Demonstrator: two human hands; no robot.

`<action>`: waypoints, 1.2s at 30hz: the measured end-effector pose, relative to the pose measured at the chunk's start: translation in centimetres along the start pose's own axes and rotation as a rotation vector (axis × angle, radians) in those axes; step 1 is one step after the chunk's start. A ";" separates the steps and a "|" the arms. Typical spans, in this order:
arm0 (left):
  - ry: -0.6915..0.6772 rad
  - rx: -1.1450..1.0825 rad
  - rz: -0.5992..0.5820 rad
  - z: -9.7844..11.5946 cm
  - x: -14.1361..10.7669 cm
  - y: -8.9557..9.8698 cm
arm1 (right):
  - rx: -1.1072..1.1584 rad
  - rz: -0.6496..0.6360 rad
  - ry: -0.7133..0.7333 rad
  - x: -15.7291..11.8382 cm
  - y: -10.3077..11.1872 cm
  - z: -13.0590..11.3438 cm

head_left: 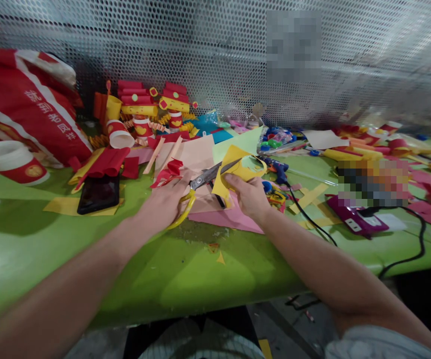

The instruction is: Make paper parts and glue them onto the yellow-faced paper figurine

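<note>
My left hand point(168, 202) is closed around the yellow handles of a pair of scissors point(206, 178), whose metal blades point right. The blades are apart and meet a sheet of yellow paper point(222, 184). Pinched between the thumb and fingers of my right hand point(250, 197), that paper has a curved, cut-out edge on its right side. Under both hands lie pink paper point(233, 219) and pale peach sheets point(196, 152). A pale green sheet point(241, 143) sits just behind the yellow paper. The fingers of my left hand are partly hidden by the scissors' handle.
A black phone point(98, 193) lies to the left, near paper cups point(21, 162). Red and yellow paper figures point(138, 102) stand behind. On the right are a blue glue gun point(278, 167) with a black cord and a purple power strip point(357, 219). A perforated metal panel point(215, 55) rises behind the table.
</note>
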State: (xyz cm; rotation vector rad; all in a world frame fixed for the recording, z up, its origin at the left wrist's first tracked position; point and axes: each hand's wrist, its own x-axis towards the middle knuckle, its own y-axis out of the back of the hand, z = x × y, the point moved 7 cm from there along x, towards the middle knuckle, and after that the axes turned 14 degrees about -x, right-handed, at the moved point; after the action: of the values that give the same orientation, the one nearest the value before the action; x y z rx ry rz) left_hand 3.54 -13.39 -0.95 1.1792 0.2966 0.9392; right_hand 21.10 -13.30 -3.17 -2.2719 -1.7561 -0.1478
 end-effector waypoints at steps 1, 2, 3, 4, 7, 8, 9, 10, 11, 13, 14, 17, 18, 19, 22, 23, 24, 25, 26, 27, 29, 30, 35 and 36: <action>0.000 0.002 -0.001 0.0 0.0 0.0 | 0.001 0.004 0.001 0.0 0.0 0.0; 0.000 0.004 -0.002 0.0 0.0 0.0 | 0.002 0.005 0.000 0.0 0.0 0.0; 0.000 0.009 -0.001 0.0 0.0 0.0 | 0.004 0.006 -0.001 0.0 0.1 0.1; 0.001 0.018 -0.001 0.0 0.0 0.0 | 0.006 0.007 -0.001 0.0 0.1 0.1; -0.008 0.058 -0.008 -0.1 0.1 0.0 | 0.008 0.000 0.007 0.1 0.1 0.1; -0.013 0.066 -0.010 -0.1 0.1 0.0 | 0.005 -0.005 0.012 0.1 0.0 0.0; -0.020 0.068 -0.012 -0.1 0.2 0.0 | 0.001 -0.010 0.017 0.1 0.0 0.0; -0.026 0.066 -0.013 0.0 0.2 0.0 | -0.004 -0.015 0.020 0.1 0.0 0.0; -0.030 0.062 -0.014 0.0 0.2 0.0 | -0.006 -0.016 0.021 0.1 0.0 0.0; -0.025 0.052 -0.020 0.1 0.2 0.0 | -0.007 -0.013 0.019 0.1 0.0 0.0; -0.018 0.049 -0.027 0.1 0.2 0.0 | -0.011 -0.013 0.019 0.1 0.0 0.0; -0.004 0.048 -0.051 0.0 0.3 -0.1 | -0.033 -0.028 0.022 0.1 -0.1 -0.1; -0.002 0.048 -0.056 -0.1 0.3 -0.1 | -0.036 -0.031 0.024 0.1 -0.2 -0.2; 0.000 0.048 -0.060 -0.1 0.3 -0.1 | -0.033 -0.031 0.026 0.1 -0.2 -0.3; -0.003 0.042 -0.054 -0.3 0.4 -0.1 | 0.000 -0.009 0.029 0.1 -0.1 -0.5; -0.008 0.040 -0.047 -0.3 0.4 -0.1 | 0.014 0.002 0.029 0.1 -0.1 -0.5; -0.018 0.039 -0.040 -0.2 0.4 0.0 | 0.028 0.011 0.029 0.1 0.0 -0.5; -0.029 0.041 -0.034 -0.1 0.4 0.0 | 0.041 0.017 0.031 0.1 0.0 -0.6; -0.037 0.045 -0.031 -0.1 0.4 0.0 | 0.052 0.022 0.035 0.1 0.0 -0.6; -0.043 0.051 -0.031 0.0 0.4 0.0 | 0.062 0.024 0.040 0.1 0.0 -0.7; -0.042 0.058 -0.039 0.0 0.4 0.0 | 0.073 0.018 0.049 0.1 0.0 -0.8; -0.038 0.058 -0.043 0.0 0.4 0.0 | 0.075 0.013 0.050 0.1 -0.1 -0.8; -0.036 0.040 -0.043 0.1 0.4 0.2 | 0.068 0.011 0.025 0.2 0.0 -0.6; -0.040 0.037 -0.042 0.2 0.4 0.2 | 0.066 0.016 0.018 0.2 0.0 -0.6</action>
State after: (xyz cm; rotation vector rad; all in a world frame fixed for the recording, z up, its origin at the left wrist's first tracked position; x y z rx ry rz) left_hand 3.79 -13.19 -0.59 1.2204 0.3065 0.8759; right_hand 21.25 -13.27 -2.56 -2.2307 -1.7074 -0.1058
